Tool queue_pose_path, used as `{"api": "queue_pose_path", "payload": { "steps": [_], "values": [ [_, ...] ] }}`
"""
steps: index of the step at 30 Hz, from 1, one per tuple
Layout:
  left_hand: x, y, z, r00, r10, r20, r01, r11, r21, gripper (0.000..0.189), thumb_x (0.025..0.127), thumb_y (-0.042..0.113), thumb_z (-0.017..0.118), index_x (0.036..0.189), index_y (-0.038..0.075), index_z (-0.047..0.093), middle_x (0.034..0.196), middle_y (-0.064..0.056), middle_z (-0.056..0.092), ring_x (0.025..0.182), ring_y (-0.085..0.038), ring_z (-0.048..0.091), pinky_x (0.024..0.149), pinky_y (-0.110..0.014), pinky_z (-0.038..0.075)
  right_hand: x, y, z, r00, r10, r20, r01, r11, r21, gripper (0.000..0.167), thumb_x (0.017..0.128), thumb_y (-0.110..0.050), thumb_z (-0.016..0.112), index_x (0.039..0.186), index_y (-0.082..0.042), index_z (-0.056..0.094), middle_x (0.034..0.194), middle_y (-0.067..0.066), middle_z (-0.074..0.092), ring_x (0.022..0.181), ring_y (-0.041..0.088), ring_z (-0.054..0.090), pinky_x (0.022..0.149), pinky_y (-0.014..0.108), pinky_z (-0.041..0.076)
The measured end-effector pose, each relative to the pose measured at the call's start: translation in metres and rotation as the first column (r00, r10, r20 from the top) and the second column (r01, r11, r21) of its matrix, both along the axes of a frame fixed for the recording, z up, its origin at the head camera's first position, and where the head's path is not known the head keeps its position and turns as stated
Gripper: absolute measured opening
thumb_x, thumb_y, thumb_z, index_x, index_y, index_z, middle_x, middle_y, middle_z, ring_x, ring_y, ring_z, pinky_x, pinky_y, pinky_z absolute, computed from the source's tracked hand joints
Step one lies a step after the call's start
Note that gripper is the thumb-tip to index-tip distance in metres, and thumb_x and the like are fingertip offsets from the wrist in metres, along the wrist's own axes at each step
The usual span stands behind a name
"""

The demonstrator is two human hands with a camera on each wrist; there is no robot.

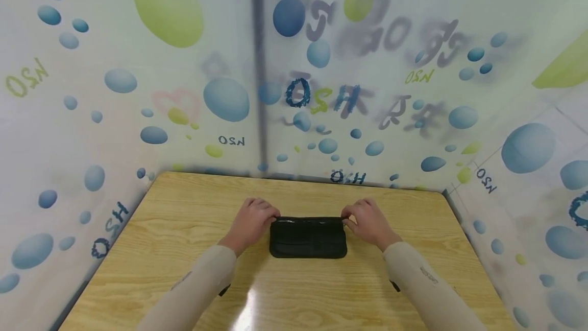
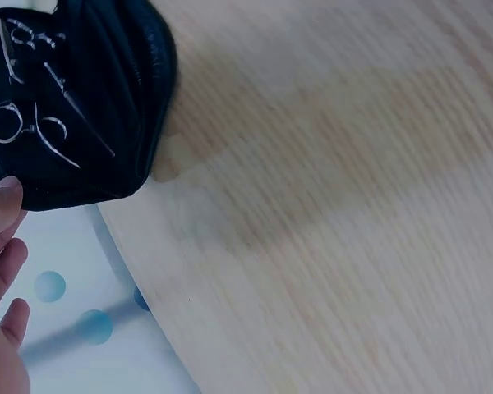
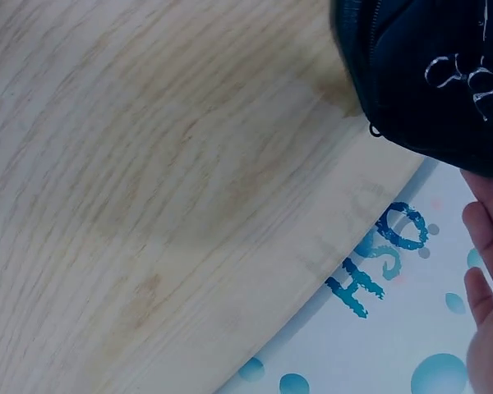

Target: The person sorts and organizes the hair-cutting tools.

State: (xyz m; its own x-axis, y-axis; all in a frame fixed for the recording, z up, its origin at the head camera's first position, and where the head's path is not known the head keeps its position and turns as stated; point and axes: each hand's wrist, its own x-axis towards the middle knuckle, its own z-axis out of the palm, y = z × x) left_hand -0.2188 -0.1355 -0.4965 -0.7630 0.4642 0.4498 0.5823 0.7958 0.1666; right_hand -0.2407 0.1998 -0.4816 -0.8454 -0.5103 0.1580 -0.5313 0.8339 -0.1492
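A black pouch [image 1: 308, 244] stands at the middle of the table, its upper edge raised between both hands. My left hand [image 1: 251, 222] pinches its upper left corner between thumb and fingers. At the upper right corner, my right hand [image 1: 369, 222] pinches the edge the same way. In the left wrist view, silver scissors [image 2: 34, 129] show on the pouch's dark inner face. Silver scissors [image 3: 460, 78] also appear in the right wrist view. A zipper [image 3: 373, 33] runs along the pouch's side. Whether the scissors are real or printed, I cannot tell.
The wooden table [image 1: 184, 218] extends around the pouch, with its far edge behind the hands. A white curtain [image 1: 229, 65] with blue and green spots and lettering hangs behind it and along the sides.
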Motion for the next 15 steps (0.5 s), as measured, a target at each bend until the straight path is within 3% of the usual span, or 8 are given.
{"api": "queue_pose_path", "payload": {
  "steps": [6,15],
  "values": [
    [0.008,-0.001,-0.002,0.999,-0.031,-0.037,0.029,0.997,-0.071,0.009,0.086,0.015,0.074,0.093,0.021,0.074,0.093,0.006,0.073,0.095,-0.017,0.064,0.091,-0.041,0.048,0.004,0.005,-0.007,0.998,0.041,0.045,-0.043,0.998,0.035,0.016,0.088,-0.026,0.072,0.103,-0.019,0.075,0.101,-0.005,0.074,0.101,0.021,0.062,0.105,0.051,0.040],
    [0.022,0.000,-0.008,0.987,-0.115,-0.114,0.087,0.970,-0.225,0.009,0.082,0.017,0.077,0.089,0.022,0.074,0.089,0.006,0.072,0.094,-0.015,0.063,0.093,-0.039,0.049,0.013,0.007,-0.012,0.991,0.101,0.091,-0.106,0.993,0.045,0.018,0.082,-0.026,0.078,0.098,-0.018,0.075,0.099,-0.005,0.073,0.101,0.021,0.062,0.103,0.049,0.040]
  ]
}}
